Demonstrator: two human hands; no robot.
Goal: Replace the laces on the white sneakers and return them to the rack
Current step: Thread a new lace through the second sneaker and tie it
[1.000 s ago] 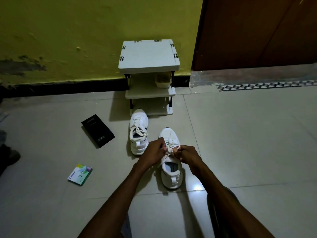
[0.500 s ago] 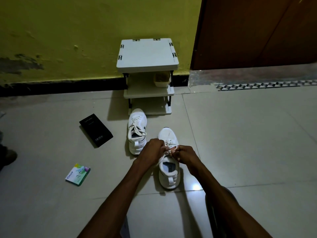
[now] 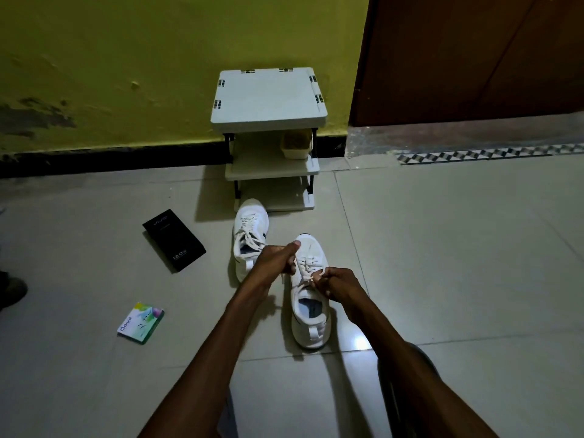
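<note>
Two white sneakers stand on the tiled floor. The near sneaker (image 3: 308, 311) points away from me, its white lace (image 3: 305, 267) criss-crossed over the tongue. My left hand (image 3: 276, 259) grips the sneaker's left side by the laces, thumb stretched toward the toe. My right hand (image 3: 336, 284) pinches a lace end at the upper eyelets. The far sneaker (image 3: 249, 230) sits behind and to the left, laced, partly hidden by my left hand. The white shoe rack (image 3: 268, 121) stands against the yellow wall beyond both sneakers.
A small beige basket (image 3: 296, 145) sits on the rack's middle shelf. A black phone box (image 3: 173, 245) and a green-and-white packet (image 3: 140, 322) lie on the floor to the left. A dark shoe (image 3: 11, 290) shows at the left edge. A brown door (image 3: 474, 58) is at the right.
My left hand has slid forward along the sneaker's left side, its thumb now stretched toward the toe. The right hand still pinches the lace, now slightly apart from the left.
</note>
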